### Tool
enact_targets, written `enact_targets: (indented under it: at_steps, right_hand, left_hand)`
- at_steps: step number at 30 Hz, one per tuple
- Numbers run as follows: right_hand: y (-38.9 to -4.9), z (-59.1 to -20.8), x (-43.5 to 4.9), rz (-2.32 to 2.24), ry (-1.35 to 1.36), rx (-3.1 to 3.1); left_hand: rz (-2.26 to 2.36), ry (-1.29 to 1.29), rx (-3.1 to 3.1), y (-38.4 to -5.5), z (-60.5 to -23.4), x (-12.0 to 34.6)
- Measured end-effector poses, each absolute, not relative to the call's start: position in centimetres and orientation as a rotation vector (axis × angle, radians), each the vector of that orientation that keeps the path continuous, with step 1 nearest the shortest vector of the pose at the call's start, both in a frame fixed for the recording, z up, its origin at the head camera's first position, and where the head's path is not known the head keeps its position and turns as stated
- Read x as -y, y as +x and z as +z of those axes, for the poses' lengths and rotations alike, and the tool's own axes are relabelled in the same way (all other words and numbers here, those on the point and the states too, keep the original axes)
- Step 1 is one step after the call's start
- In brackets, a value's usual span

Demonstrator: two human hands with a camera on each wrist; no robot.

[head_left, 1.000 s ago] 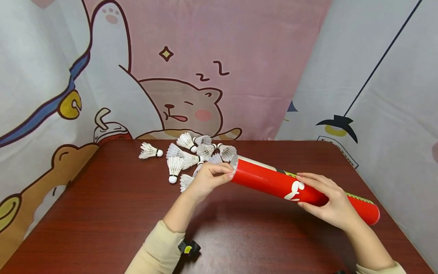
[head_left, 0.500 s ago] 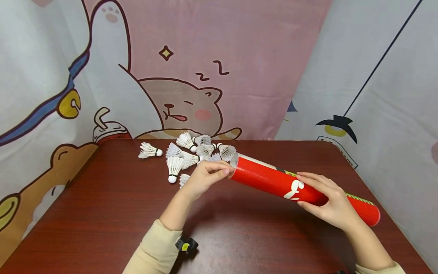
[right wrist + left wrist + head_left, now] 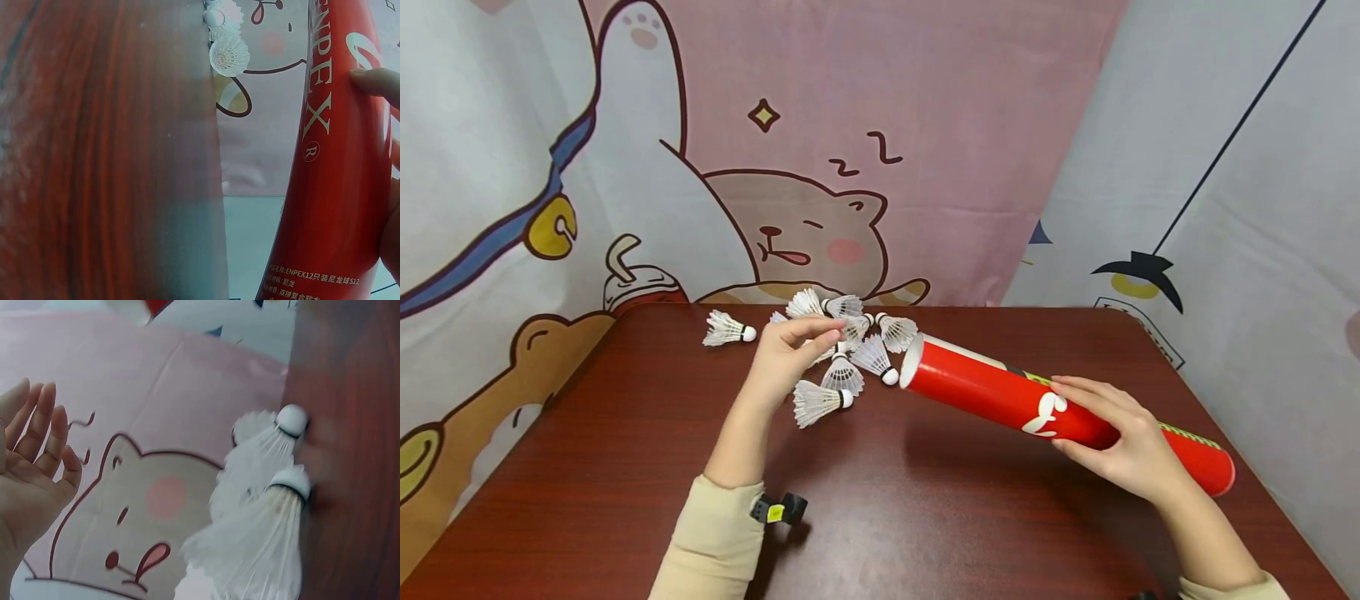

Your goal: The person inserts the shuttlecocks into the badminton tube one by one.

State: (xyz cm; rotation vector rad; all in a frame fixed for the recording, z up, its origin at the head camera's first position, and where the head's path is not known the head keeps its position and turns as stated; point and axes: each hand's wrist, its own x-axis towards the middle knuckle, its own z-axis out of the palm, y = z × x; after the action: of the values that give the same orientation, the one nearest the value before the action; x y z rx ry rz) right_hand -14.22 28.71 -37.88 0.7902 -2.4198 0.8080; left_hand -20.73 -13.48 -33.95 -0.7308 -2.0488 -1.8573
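My right hand (image 3: 1120, 437) grips a long red shuttlecock tube (image 3: 977, 387) around its middle, fingers over the top and thumb below. The tube slants across the right side of the head view, its round white-lined mouth raised and pointing left. Large ENPEX lettering on it shows in the right wrist view. My left hand (image 3: 786, 358) is over the pile of shuttlecocks, apart from the tube, with fingers loosely bent and nothing held. Nearby lie one shuttlecock (image 3: 816, 403) at the front of the pile and another shuttlecock (image 3: 876, 358) by the tube mouth. My left hand hides part of the pile.
A single shuttlecock (image 3: 726, 329) lies left of the pile on the dark red-brown table (image 3: 880, 517). Behind the table's far edge hangs a printed curtain (image 3: 970, 150) with cartoon animals.
My left hand has moved from the tube mouth leftward to above the shuttlecocks. A ragged white edge in the mouth has gone from sight. The right hand and tube have barely moved.
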Motion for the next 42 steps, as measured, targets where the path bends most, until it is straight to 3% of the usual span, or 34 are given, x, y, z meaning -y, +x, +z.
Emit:
enact_targets:
  at_steps: [15, 24, 31, 42]
  right_hand:
    - [-14.3, -38.1, -28.9, 0.782, 0.763, 2.446]
    - [-14.1, -38.0, -28.8, 0.781, 0.753, 2.452]
    - [-14.0, -37.9, -28.8, 0.777, 0.756, 2.451]
    - [-14.1, -37.9, -28.7, 0.779, 0.767, 2.447]
  left_hand:
    - [-1.651, -0.433, 2.18, -21.1, -33.9, 17.9]
    - [-1.615, -0.411, 2.201, -22.3, -36.2, 19.4]
    - [-1.545, -0.368, 2.267, -24.8, -40.2, 21.1]
    - [-1.514, -0.312, 2.287, -25.3, -42.0, 21.8]
